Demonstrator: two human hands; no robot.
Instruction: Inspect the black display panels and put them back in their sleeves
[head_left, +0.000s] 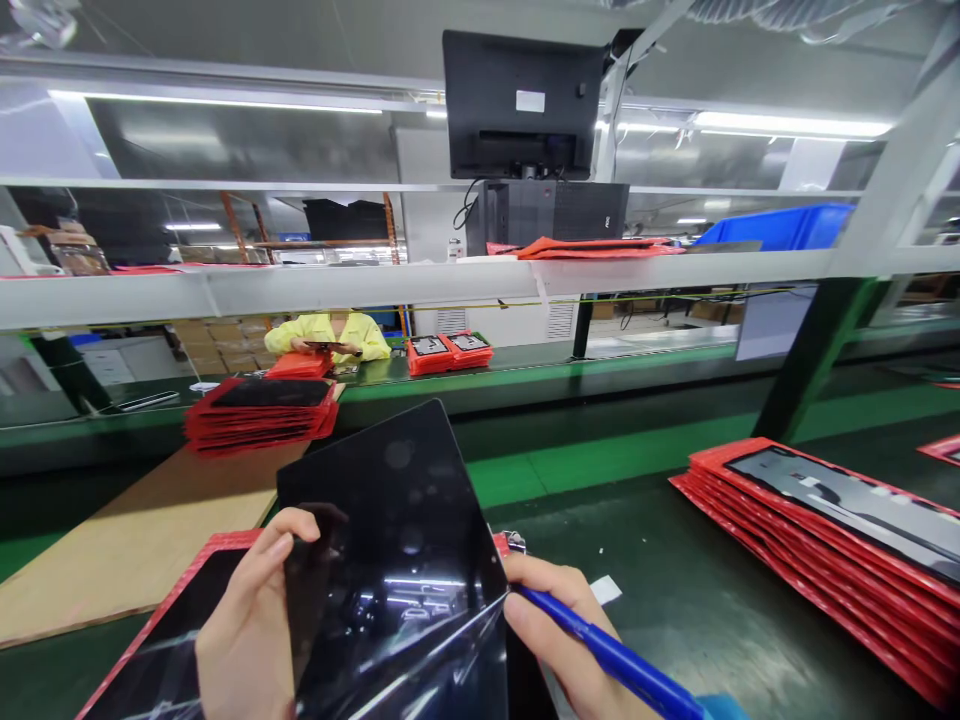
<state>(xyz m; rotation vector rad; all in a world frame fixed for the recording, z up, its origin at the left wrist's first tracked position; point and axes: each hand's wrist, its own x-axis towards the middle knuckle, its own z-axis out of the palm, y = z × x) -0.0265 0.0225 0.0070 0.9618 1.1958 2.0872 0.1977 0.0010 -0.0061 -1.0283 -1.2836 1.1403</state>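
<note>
A glossy black screen panel [397,540] is tilted up in front of me, with reflections of ceiling lamps on its face. My left hand [251,610] grips its left edge, thumb and fingers bent round it. At the right edge, my right hand [559,630] has its thumb and forefinger pinched together, with a blue pen [615,655] held in the same hand. Clear film [442,650] is pulled into creases across the panel's lower part, running to those fingertips. Under and left of the panel lies another dark panel [180,620] in a red bubble-wrap sleeve.
On the right stands a tall stack of red sleeves [817,540] with grey-and-black panels. Another red stack [259,415] sits on a brown board [150,530] at left. Across the line, a person in yellow [330,335] works. A white shelf beam [375,290] crosses ahead, below a monitor [525,105].
</note>
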